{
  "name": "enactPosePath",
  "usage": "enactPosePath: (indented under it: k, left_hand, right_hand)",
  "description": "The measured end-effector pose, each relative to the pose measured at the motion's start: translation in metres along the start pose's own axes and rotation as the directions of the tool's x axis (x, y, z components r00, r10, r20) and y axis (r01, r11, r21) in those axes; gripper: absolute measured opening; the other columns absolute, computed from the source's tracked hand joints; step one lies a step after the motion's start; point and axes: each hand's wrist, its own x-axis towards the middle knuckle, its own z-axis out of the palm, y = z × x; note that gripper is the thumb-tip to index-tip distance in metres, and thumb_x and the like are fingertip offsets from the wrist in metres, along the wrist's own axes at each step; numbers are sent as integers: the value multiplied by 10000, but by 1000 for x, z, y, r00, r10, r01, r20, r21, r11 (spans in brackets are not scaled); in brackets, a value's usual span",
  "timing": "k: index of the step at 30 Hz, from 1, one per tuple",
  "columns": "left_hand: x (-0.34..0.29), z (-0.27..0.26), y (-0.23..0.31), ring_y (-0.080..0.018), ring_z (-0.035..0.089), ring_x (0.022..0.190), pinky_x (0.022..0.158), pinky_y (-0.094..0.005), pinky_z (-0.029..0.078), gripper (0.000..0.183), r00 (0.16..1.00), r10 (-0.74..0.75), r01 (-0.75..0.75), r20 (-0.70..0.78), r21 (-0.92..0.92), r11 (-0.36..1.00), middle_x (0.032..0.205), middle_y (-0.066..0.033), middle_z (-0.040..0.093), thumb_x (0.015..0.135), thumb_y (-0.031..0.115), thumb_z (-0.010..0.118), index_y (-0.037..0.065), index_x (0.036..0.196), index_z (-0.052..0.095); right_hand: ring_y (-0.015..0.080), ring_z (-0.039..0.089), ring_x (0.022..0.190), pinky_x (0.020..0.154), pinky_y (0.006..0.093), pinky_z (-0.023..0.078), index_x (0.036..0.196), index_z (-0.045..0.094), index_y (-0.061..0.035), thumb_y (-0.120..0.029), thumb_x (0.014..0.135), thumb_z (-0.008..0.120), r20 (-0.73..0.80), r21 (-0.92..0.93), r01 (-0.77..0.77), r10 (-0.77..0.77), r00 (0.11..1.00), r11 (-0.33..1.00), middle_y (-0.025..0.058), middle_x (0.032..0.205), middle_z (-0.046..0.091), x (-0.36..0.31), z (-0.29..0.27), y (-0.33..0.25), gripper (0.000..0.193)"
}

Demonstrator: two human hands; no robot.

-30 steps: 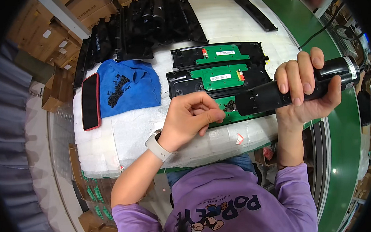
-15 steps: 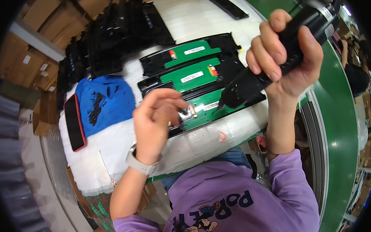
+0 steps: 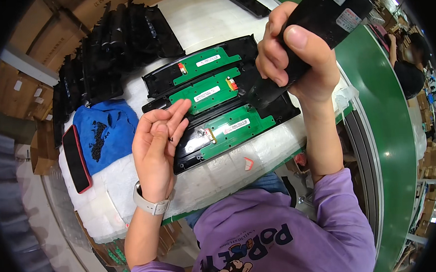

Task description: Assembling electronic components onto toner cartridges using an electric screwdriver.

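My right hand (image 3: 300, 58) grips a black electric screwdriver (image 3: 320, 20), fingers wrapped round its body. Its dark, tapered front end points down-left at the right end of the middle green circuit board (image 3: 184, 95); I cannot tell whether its tip touches. My left hand (image 3: 154, 144) is half curled at the boards' left side, thumb pressed toward the fingers. A tiny dark speck shows between them, too small to name. The nearest circuit board (image 3: 237, 135) and the farthest circuit board (image 3: 190, 76) also lie in long black plastic housings.
A blue cloth (image 3: 121, 126) with a heap of small black screws (image 3: 98, 142) lies at the left, beside a red-edged phone (image 3: 76, 160). Black plastic housings (image 3: 119, 42) are stacked at the back left. Another black strip (image 3: 243, 1) lies at the far edge of the white-covered table.
The screwdriver has shifted left from over the nearest board toward the middle one. My left hand has drawn back left from the nearest board and its fingers have straightened somewhat.
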Motion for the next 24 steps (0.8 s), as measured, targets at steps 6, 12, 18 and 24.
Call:
enactPosePath:
  k: [6,12,18,24]
  left_hand:
    - [-1,6,-1,-270,497,1157,929,-296,444,205,999,-36,36,-5,27,999,1202,-227,510,932,94,399,-16,1094,460]
    - [-1,8,-1,-266,518,1133,905,-288,449,238,994,-99,96,39,58,994,1174,-198,537,944,108,367,-37,1092,484]
    - [-1,3,-3,-257,560,1067,884,-299,448,266,989,-96,91,113,50,995,1135,-180,561,951,138,367,-47,1078,509]
    - [-2,5,3,-267,539,1092,924,-334,418,379,982,-46,53,183,-33,998,1147,-196,548,954,267,364,-48,1130,480]
  right_hand:
    - [103,415,363,363,222,320,721,469,9,-139,763,588,30,7,-47,47,998,999,40,507,452,5,12,2,194]
    - [95,390,359,348,210,296,756,409,11,-173,781,548,83,-94,-39,46,995,995,48,504,434,4,13,0,232]
    - [95,387,365,354,212,303,794,430,4,-234,754,641,87,-98,31,-22,996,995,45,500,432,-6,20,2,320]
    - [102,467,431,502,264,415,998,429,-25,-386,828,576,243,387,76,-181,953,919,4,624,471,-6,7,-7,425]
